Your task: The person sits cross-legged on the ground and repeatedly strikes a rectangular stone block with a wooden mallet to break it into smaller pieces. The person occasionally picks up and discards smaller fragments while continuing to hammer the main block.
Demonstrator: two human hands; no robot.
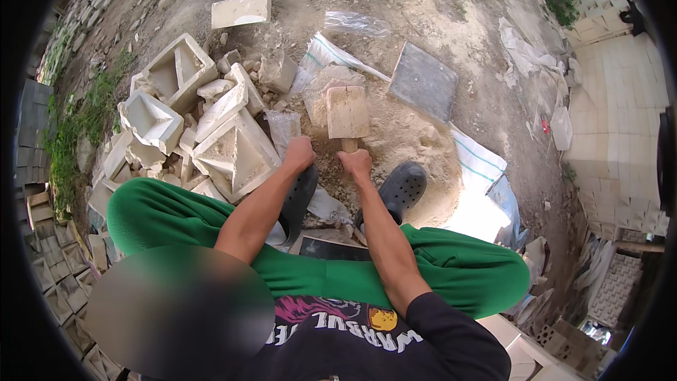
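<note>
My right hand [356,163] is closed round the short handle of a wooden mallet [348,114]. Its blocky, dust-covered head points away from me, just over a pale, rough stone lump [326,85]. My left hand [300,153] is a fist to the left of the mallet, closed on the near end of a crumpled clear plastic sheet [283,127]; the fingertips are hidden. Pale crushed powder [419,142] spreads over a white woven sack [482,161] with blue-green stripes, right of the mallet.
Broken cream-coloured hollow blocks [236,152] are heaped at the left. A flat grey slab [423,82] lies on the far right side of the powder. Beyond are a loose pale brick [241,12] and clear plastic wrapping [357,24]. Stacked blocks [613,120] form a wall at the right.
</note>
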